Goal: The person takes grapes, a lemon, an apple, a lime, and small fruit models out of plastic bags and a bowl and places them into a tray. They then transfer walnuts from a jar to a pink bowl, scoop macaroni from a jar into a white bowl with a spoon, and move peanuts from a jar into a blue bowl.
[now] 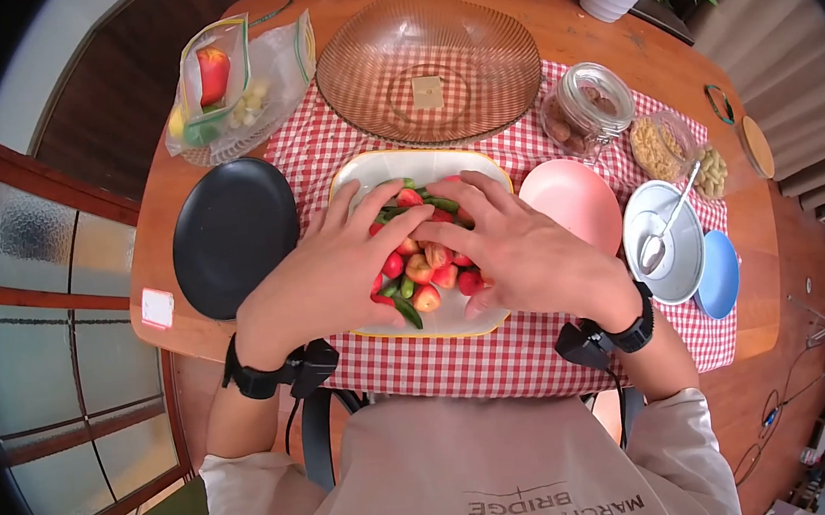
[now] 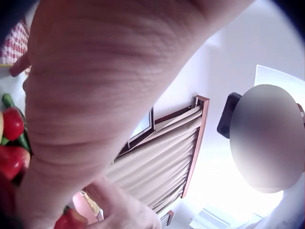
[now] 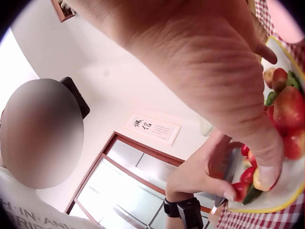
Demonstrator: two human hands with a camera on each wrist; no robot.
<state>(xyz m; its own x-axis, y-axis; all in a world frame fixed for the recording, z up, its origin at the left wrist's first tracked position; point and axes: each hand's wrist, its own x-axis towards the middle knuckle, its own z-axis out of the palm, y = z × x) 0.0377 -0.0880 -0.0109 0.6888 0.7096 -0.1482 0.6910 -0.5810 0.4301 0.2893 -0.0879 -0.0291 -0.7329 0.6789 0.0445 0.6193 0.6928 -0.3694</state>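
Over there the person's left hand and right hand, fingers spread and gripping nothing, arch over the red and green produce from either side, equally near, across the white tray's longer axis.

Soft, fairly even light falls over my fingers and the tabletop; beyond them, the glass jar catches small glints. The head view bends and blackens towards its edges. Well past my fingers, the left wrist view burns out white; both wrist views look hazy.
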